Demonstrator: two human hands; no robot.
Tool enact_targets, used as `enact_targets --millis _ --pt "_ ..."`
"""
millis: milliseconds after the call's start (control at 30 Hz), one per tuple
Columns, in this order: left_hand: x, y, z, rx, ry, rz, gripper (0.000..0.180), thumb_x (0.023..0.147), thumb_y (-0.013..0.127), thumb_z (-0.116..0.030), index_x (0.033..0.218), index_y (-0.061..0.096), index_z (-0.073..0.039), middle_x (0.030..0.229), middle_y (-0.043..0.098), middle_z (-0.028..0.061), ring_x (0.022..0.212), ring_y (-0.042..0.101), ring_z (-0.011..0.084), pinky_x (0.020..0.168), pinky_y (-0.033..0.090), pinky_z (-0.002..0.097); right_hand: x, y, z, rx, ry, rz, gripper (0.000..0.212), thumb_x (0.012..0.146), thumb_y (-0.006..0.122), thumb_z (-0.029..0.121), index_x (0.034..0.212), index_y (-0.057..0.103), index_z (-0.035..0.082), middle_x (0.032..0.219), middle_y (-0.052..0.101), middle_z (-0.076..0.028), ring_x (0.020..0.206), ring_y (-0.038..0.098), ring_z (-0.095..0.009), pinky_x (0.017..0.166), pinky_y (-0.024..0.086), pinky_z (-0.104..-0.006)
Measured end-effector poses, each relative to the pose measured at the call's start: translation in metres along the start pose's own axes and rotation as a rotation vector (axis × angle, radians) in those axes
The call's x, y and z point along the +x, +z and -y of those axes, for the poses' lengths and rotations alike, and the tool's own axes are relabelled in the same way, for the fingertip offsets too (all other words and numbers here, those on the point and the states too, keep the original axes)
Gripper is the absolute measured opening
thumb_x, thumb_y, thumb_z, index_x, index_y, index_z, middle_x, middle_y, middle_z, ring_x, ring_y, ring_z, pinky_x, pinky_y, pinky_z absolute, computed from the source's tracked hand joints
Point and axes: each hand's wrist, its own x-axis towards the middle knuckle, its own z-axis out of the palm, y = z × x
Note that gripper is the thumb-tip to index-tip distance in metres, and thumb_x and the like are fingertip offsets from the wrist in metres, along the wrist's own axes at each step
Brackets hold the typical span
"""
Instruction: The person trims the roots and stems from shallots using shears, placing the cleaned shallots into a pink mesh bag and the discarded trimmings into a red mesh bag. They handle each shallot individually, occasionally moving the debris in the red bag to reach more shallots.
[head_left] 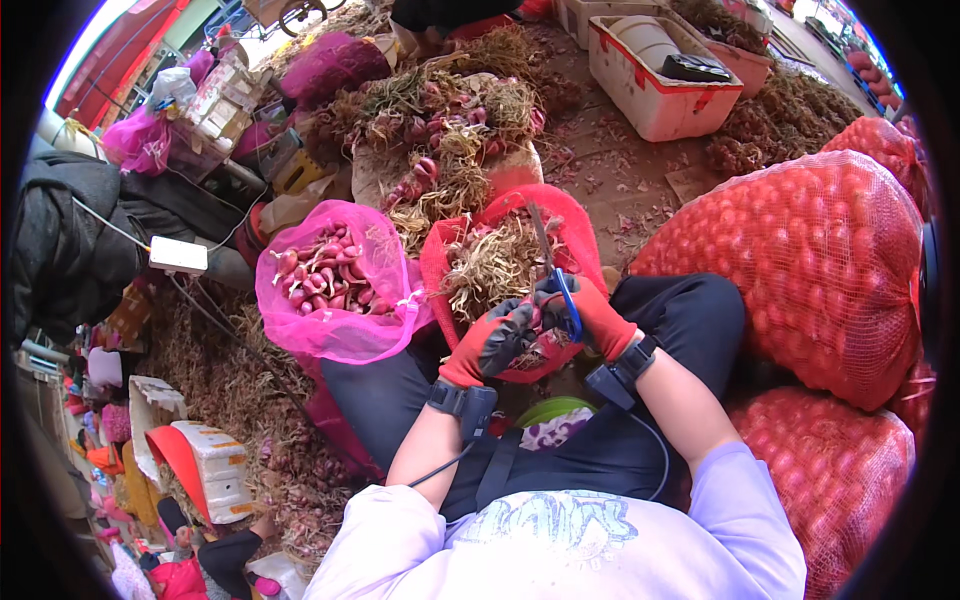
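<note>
My right hand [592,314], in a red and dark work glove, is closed round the blue handles of a pair of scissors [569,303]. The blades point up and away over a red mesh bag [583,225] full of dry trimmed stalks [493,270]. Close beside it my left hand [496,340], gloved alike, has its fingers curled round what looks like reddish shallots [537,318], mostly hidden between the hands. To the left stands a pink mesh bag [345,340], its mouth wide, holding trimmed shallots [325,272].
Untrimmed shallots with dry tops [440,110] are heaped ahead. Big filled red mesh sacks [790,260] crowd my right side. A white foam box [650,95] stands at the far right. Another person's dark sleeve [75,230] and a white device on a cable [178,255] are at left.
</note>
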Motion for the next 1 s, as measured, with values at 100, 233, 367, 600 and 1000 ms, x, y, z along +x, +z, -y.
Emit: enact_targets --millis 100,233,367,600,1000 --pt "0.01 -0.021 0.015 -0.047 0.025 -0.027 0.028 0.092 0.051 -0.027 0.11 0.056 -0.006 0.091 0.056 -0.0043 0.073 0.05 0.003 0.062 0.042 0.0196 -0.001 0.006 0.0 -0.048 -0.085 0.052 0.028 0.076 0.064 0.009 0.101 0.056 0.0 0.086 0.06 -0.004 0.078 0.058 -0.011 0.071 0.048 -0.0248" --pt "-0.003 0.002 -0.007 0.133 -0.069 -0.041 0.03 0.093 0.049 -0.026 0.112 0.055 -0.004 0.093 0.057 -0.0028 0.074 0.051 0.0034 0.062 0.042 0.0193 0.001 0.0 -0.007 -0.118 -0.145 0.055 0.032 0.074 0.065 0.007 0.104 0.055 -0.001 0.088 0.06 -0.004 0.079 0.058 -0.011 0.072 0.047 -0.0249" --pt "-0.003 -0.006 -0.001 -0.114 -0.007 0.0 0.031 0.094 0.047 -0.027 0.113 0.054 -0.003 0.093 0.057 -0.0003 0.076 0.052 0.0062 0.065 0.044 0.0208 -0.005 0.007 0.007 -0.132 -0.128 0.112 0.034 0.071 0.067 0.005 0.103 0.055 0.0 0.09 0.06 -0.004 0.079 0.058 -0.011 0.07 0.048 -0.0249" --pt "0.003 -0.002 0.006 -0.14 -0.058 0.02 0.025 0.093 0.048 -0.024 0.106 0.055 -0.004 0.088 0.056 -0.0005 0.076 0.053 0.0071 0.065 0.044 0.0212 -0.006 0.006 0.01 -0.163 -0.091 0.099 0.031 0.068 0.067 0.004 0.098 0.057 0.0 0.086 0.06 -0.003 0.074 0.058 -0.009 0.066 0.047 -0.0215" --pt "0.02 -0.026 0.031 -0.657 0.03 -0.129 0.017 0.091 0.049 -0.014 0.105 0.053 -0.006 0.096 0.057 0.005 0.086 0.057 0.0136 0.078 0.048 0.0256 0.012 -0.002 -0.017 -0.585 -0.543 -0.157 0.025 0.073 0.059 0.004 0.098 0.053 0.002 0.084 0.06 -0.01 0.073 0.061 -0.019 0.063 0.048 -0.0309"
